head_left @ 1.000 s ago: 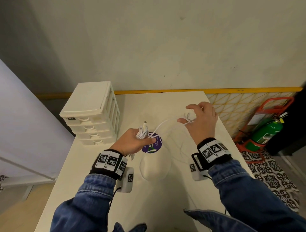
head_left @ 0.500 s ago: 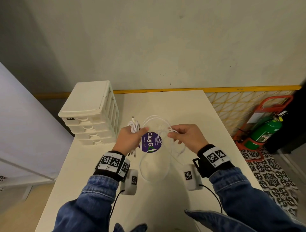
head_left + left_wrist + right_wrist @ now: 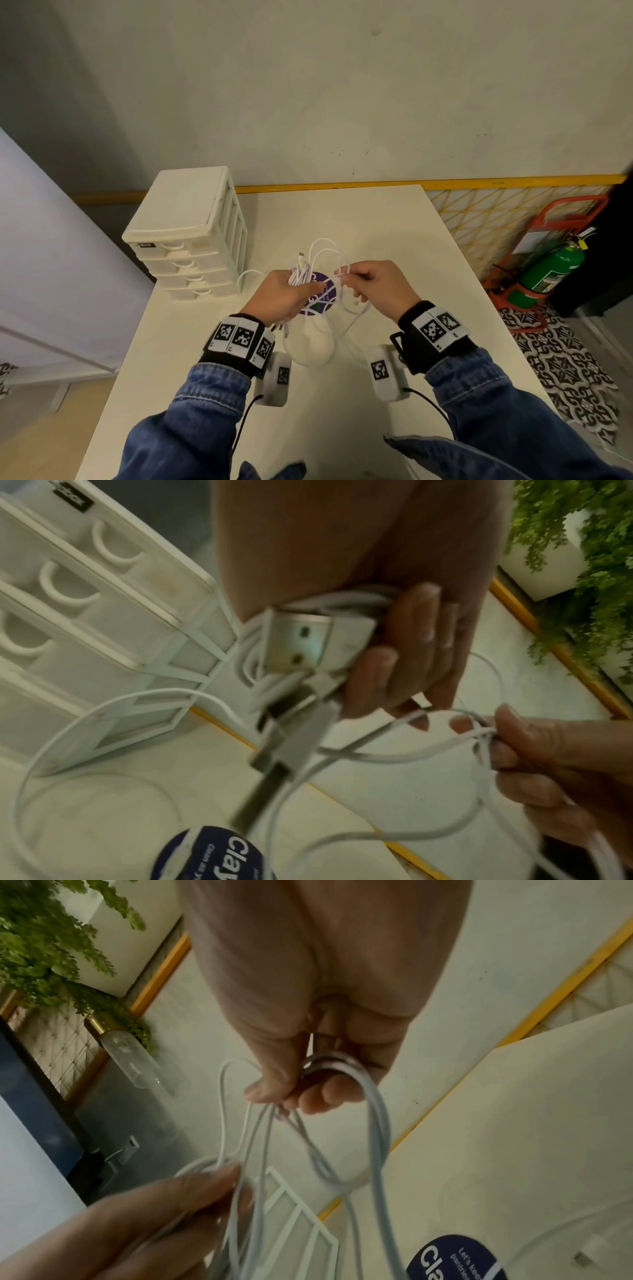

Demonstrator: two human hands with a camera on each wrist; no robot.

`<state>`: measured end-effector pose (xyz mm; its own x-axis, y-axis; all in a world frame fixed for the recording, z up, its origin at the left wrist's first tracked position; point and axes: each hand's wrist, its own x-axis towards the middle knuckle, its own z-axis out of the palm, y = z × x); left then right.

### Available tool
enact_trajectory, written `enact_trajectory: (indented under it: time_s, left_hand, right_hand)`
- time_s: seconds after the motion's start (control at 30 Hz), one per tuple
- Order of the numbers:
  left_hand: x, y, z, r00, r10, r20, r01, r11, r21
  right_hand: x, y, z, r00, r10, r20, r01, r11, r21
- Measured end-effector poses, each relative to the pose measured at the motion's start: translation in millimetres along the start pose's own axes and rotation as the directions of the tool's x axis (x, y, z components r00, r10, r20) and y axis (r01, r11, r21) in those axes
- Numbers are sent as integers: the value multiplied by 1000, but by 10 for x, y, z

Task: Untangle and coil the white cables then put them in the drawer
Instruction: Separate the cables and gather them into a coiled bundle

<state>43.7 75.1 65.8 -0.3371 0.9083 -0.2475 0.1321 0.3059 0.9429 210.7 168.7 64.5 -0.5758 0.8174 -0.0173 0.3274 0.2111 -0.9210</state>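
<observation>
Above the middle of the worktop, nearer its left edge than its right, the white cables are held up between both hands, with slack loops hanging down to the surface and one strand trailing towards the foot of the drawer unit at the back left corner. A gathered bundle, with USB plugs sticking out of it, is gripped by the left hand, whose fingers are curled tightly round it. A crossing of two or three strands is pinched by the right hand between thumb and fingers, which are pressed together on the cable. The step in hand is judged to be untangling, with coiling and stowing not yet begun, since all the drawers appear closed. It would be done best if the bundle were kept still as an anchor while the pinched loop is drawn outwards gently; a hard pull would probably tighten any knot. One plug end should be freed and fed back through the loops, so that a single cable is separated first. Loops lying over the purple-labelled round lid should be lifted clear so that nothing is dragged across the worktop.
</observation>
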Motion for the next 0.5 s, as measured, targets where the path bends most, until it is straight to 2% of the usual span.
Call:
enact_trajectory:
  time_s: [0.1,0.17,0.27,0.37,0.43,0.5]
  left_hand:
    - [32,-52,-120,993,-34,-112,33,999,-14]
    - [32,-29,-150,990,-38,-135,27,997,-77]
    - [0,74,-53,995,20,-96,-31,993,-114]
    - [-53,153,81,996,74,-53,-79,992,-99]
    - [-74,158,131,995,82,-52,-87,991,-99]
    - [-90,155,164,994,86,-61,-92,992,-90]
  right_hand:
    - [23,19,-136,985,28,-168,-23,999,33]
    - [39,18,-187,984,31,-175,-22,998,52]
    - [20,-18,-80,1000,-13,-23,12,1000,-9]
    - [-57,-86,70,986,-41,161,64,988,-139]
    - [-101,-109,133,971,-46,234,89,981,-175]
    - [-111,-103,175,965,-64,254,112,977,-180]
